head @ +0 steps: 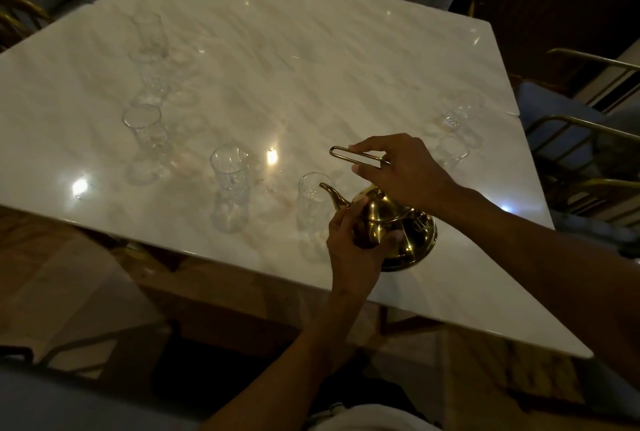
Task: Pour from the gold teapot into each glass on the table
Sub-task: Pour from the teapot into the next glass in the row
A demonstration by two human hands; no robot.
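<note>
- The gold teapot [398, 222] was tilted near the table's front edge, its spout [333, 194] at the rim of the nearest glass [313, 209].
- The right hand [401, 171] was clamped on the teapot's wire handle [356, 156], fingers curled round it above the lid.
- The left hand [353, 240] gripped the teapot's body just below the spout, thumb and fingers wrapped against the metal.
- A second glass [229, 188] stood left of the nearest one; further glasses [145, 139] ran up the left side.
- Two more glasses [453, 132] stood behind the right hand.
- All rested on a pale marble table [311, 49], with chairs [588, 125] around it.
</note>
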